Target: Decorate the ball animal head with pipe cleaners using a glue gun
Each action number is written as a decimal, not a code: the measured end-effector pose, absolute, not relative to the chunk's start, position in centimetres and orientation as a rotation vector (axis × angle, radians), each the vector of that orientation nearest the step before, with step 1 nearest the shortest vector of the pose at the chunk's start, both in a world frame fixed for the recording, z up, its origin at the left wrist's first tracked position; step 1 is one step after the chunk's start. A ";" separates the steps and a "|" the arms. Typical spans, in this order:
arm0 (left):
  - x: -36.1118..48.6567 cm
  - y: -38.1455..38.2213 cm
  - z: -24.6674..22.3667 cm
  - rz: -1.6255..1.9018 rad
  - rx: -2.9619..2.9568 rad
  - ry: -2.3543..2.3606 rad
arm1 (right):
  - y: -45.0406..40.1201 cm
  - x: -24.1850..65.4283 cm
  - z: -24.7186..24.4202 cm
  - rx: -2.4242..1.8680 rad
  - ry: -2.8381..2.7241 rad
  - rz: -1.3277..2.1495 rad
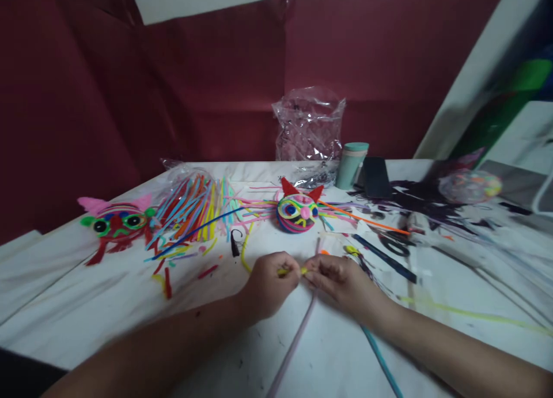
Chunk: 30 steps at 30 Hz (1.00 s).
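My left hand [273, 283] is closed around a yellow pipe cleaner [245, 254], whose free length curves up behind the hand. Its short end shows between both hands, where my right hand [334, 277] pinches it with thumb and fingertips. Just beyond the hands sits a round animal figure [298, 212] wound from colourful pipe cleaners, with red ears, blue eyes and a pink nose. Passing beneath my right hand is a lilac pipe cleaner [294, 346]. A teal one [382, 360] lies under my right forearm.
A second figure [118, 225] with pink ears stands left, beside a heap of pipe cleaners [194, 208]. Scissors [393, 245] and a dark flat strip [384, 258] lie right. Behind are a clear plastic bag [309, 127], a green cup [352, 166] and a dark phone-like slab [375, 178].
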<state>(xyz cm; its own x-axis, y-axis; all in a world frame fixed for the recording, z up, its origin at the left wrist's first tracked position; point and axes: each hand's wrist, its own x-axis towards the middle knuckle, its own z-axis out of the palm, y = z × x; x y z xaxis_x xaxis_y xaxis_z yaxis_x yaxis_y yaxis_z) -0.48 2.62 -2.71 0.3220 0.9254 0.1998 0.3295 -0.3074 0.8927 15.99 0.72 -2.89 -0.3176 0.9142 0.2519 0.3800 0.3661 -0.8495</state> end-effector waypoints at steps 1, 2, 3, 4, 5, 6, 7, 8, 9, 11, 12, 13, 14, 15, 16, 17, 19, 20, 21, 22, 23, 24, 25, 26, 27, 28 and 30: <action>-0.5 2.7 -2.6 0.972 1.769 1.113 | 0.8 15.8 -2.9 -1.114 -1.750 1.004; -0.6 2.8 -2.5 0.975 1.735 1.100 | 0.9 15.7 -2.8 -1.095 -1.650 1.087; -0.6 2.9 -2.4 0.969 1.714 1.076 | 0.8 15.5 -2.8 -1.079 -1.575 1.137; -0.7 2.9 -2.4 0.960 1.703 1.057 | 0.8 15.3 -2.8 -1.072 -1.528 1.161; -0.7 2.9 -2.4 0.949 1.700 1.048 | 0.7 15.2 -2.8 -1.067 -1.507 1.164; -0.7 2.9 -2.4 0.939 1.706 1.047 | 0.7 15.2 -2.8 -1.060 -1.509 1.154; -0.7 2.9 -2.5 0.930 1.719 1.051 | 0.6 15.2 -2.8 -1.052 -1.527 1.132; -0.6 2.9 -2.5 0.918 1.734 1.062 | 0.5 15.2 -2.8 -1.051 -1.561 1.099; -0.6 2.8 -2.5 0.900 1.749 1.077 | 0.5 15.3 -2.8 -1.059 -1.616 1.046; -0.6 2.8 -2.4 0.844 1.791 1.121 | 0.5 15.7 -2.8 -1.078 -1.815 0.842; -0.6 2.8 -2.4 0.820 1.832 1.137 | 0.5 15.9 -2.7 -1.074 -1.948 0.694; -0.6 2.7 -2.4 0.809 1.901 1.144 | 0.5 16.1 -2.6 -1.057 -2.074 0.543; -0.6 2.7 -2.4 0.810 1.997 1.140 | 0.4 16.2 -2.4 -1.030 -2.184 0.409; -0.6 2.7 -2.4 0.821 2.111 1.127 | 0.4 16.3 -2.3 -1.002 -2.269 0.311; -0.6 2.7 -2.4 0.838 2.234 1.108 | 0.4 16.4 -2.2 -0.987 -2.325 0.254; -0.6 2.7 -2.4 0.846 2.344 1.090 | 0.3 16.4 -2.1 -0.988 -2.355 0.232; -0.7 2.8 -2.4 0.869 2.469 1.072 | 0.4 16.2 -2.1 -1.024 -2.349 0.234; -0.8 2.9 -2.4 0.912 2.493 1.059 | 0.5 16.0 -2.1 -1.065 -2.273 0.311; -0.9 3.1 -2.5 0.956 2.496 1.052 | 0.6 15.9 -2.2 -1.107 -2.149 0.439; -1.0 3.2 -2.5 1.005 2.483 1.053 | 0.7 15.7 -2.4 -1.144 -2.004 0.586; -1.1 3.4 -2.6 1.038 2.464 1.062 | 0.9 15.6 -2.5 -1.157 -1.863 0.729; -1.2 3.5 -2.6 1.058 2.441 1.078 | 0.9 15.4 -2.6 -1.156 -1.744 0.839; -1.2 3.6 -2.7 1.065 2.419 1.097 | 1.0 15.3 -2.7 -1.146 -1.661 0.907; -1.3 3.6 -2.7 1.058 2.400 1.116 | 0.9 15.2 -2.7 -1.128 -1.618 0.933; -1.3 3.6 -2.7 1.050 2.385 1.130 | 0.9 15.1 -2.8 -1.111 -1.604 0.926; -1.2 3.6 -2.7 1.038 2.373 1.140 | 0.8 15.1 -2.8 -1.097 -1.605 0.909; -1.1 3.3 -2.5 1.032 2.351 1.155 | 0.6 15.1 -2.9 -1.074 -1.625 0.880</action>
<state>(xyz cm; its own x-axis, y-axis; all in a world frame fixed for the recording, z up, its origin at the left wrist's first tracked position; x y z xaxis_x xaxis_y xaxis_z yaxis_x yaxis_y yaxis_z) -1.06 3.35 -2.47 0.4109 0.7846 0.4644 0.5494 -0.6195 0.5607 15.05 0.62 -2.87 -0.1491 0.9344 0.3235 0.2399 0.3515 -0.9049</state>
